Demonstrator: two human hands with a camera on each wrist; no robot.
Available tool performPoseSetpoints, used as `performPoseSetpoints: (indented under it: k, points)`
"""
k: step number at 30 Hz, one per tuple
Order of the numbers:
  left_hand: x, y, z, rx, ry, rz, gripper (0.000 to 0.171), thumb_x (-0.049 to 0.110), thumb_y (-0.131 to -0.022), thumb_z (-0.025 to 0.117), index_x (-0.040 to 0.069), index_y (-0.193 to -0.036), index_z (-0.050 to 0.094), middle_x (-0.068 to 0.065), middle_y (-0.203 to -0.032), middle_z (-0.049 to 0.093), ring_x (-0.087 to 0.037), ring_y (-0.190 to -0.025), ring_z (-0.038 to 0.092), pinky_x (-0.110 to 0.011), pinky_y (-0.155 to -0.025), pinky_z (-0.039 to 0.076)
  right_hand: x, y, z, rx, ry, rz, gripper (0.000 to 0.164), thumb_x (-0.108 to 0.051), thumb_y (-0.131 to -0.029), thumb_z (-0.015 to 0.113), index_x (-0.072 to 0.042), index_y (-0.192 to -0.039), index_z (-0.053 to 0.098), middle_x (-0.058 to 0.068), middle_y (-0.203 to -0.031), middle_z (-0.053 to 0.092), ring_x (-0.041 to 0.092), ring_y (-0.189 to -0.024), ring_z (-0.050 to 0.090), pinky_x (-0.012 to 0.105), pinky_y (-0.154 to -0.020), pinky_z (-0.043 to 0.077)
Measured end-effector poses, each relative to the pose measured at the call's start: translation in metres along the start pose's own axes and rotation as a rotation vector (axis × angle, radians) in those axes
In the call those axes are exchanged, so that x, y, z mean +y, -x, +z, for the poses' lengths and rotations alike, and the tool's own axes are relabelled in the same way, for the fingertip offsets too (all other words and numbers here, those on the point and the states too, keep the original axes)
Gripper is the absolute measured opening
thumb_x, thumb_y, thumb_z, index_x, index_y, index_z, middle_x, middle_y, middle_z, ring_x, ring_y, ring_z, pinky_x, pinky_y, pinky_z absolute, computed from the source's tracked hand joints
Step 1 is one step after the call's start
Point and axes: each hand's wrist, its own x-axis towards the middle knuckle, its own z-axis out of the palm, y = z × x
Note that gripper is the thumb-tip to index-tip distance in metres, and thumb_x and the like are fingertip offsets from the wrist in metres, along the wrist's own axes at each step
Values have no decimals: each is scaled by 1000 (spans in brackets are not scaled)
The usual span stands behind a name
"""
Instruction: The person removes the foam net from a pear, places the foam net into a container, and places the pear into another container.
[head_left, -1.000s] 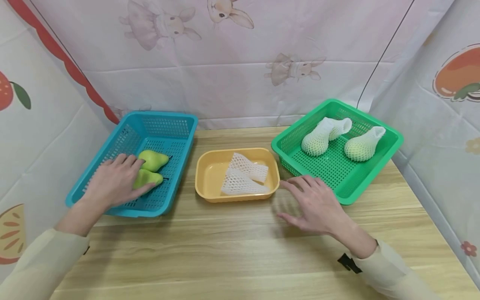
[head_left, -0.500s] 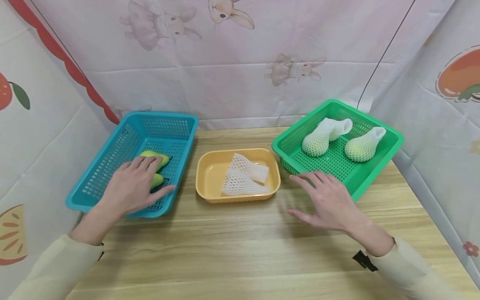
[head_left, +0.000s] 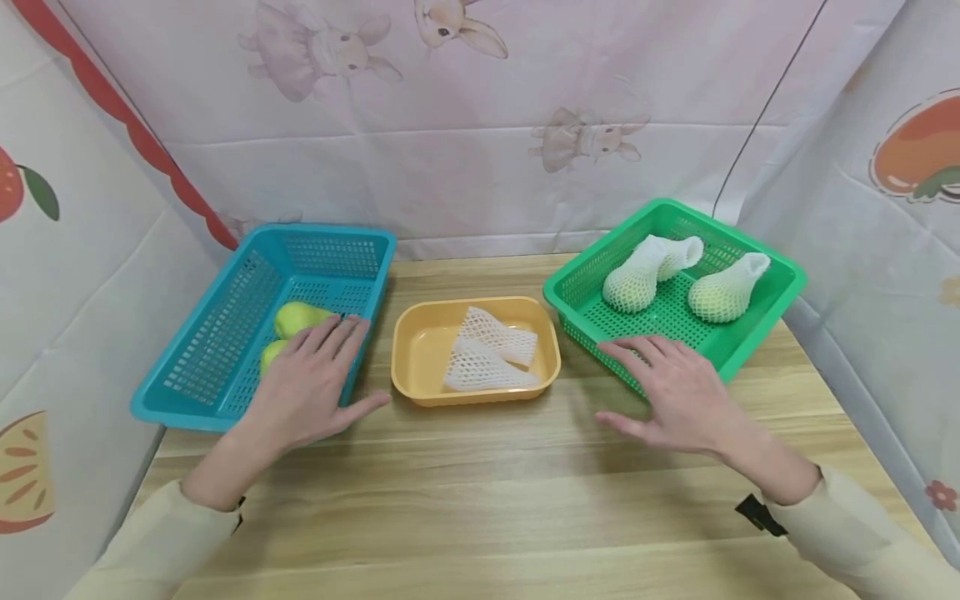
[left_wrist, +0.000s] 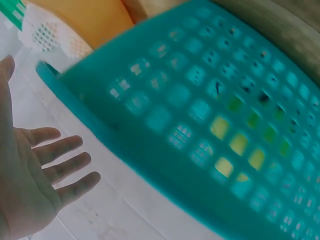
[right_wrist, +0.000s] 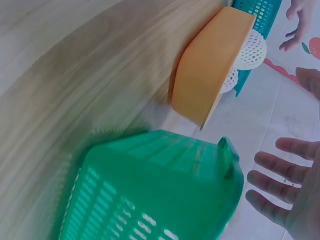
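Observation:
In the head view my left hand [head_left: 309, 385] is over the near right side of the blue basket [head_left: 180, 400], fingers spread and holding nothing. It partly covers two green pears, the far pear [head_left: 296, 317] and the near pear [head_left: 272, 354]. The left wrist view has the palm [left_wrist: 30, 185] bare beside the basket's rim. My right hand [head_left: 678, 396] hovers by the near left edge of the green basket [head_left: 558, 292], fingers extended and nothing in them. Inside that basket lie three pears in white foam net sleeves, one of them a wrapped pear [head_left: 722, 292] at the right.
Between the baskets stands a yellow tray [head_left: 420, 354] with two white foam net sleeves [head_left: 487, 367] in it. All stand on a wooden table [head_left: 480, 500], with a printed curtain [head_left: 465, 183] behind and at both sides.
My left hand has moved right, from over the pears to the blue basket's right rim, without a pear. My right hand has drifted slightly right. The pears, sleeves and tray stay in place.

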Motion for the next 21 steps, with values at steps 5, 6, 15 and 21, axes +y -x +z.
performPoseSetpoints:
  k: [5,6,15,21]
  points:
    - [14,-2,3,-16,13,14,113,91,-92,27,0,-158,43,-22,-158,54,-43,-146,53,-58,-120,46,7,-1,-5,-10,-3,5,87,-65,-78,79,-11,-144,62,12,-134,70,34,-117,67,53,-92,60]
    - [17,-2,3,-23,16,14,114,91,-92,25,1,-159,42,-21,-160,52,-43,-148,51,-58,-121,45,9,0,-6,-11,-5,7,87,-65,-78,79,-11,-143,62,12,-134,70,34,-117,68,53,-92,60]
    - [39,0,11,-23,47,41,119,95,-89,20,4,-165,30,-21,-163,47,-41,-153,45,-59,-121,45,24,0,-12,-22,-13,49,85,-65,-80,78,-10,-142,63,14,-130,71,36,-116,68,54,-90,59]
    - [50,2,16,-43,73,42,118,95,-89,16,7,-167,28,-21,-169,38,-41,-156,41,-61,-121,43,36,0,-15,-81,-2,104,86,-58,-74,85,-10,-142,63,15,-130,71,38,-116,68,54,-89,59]
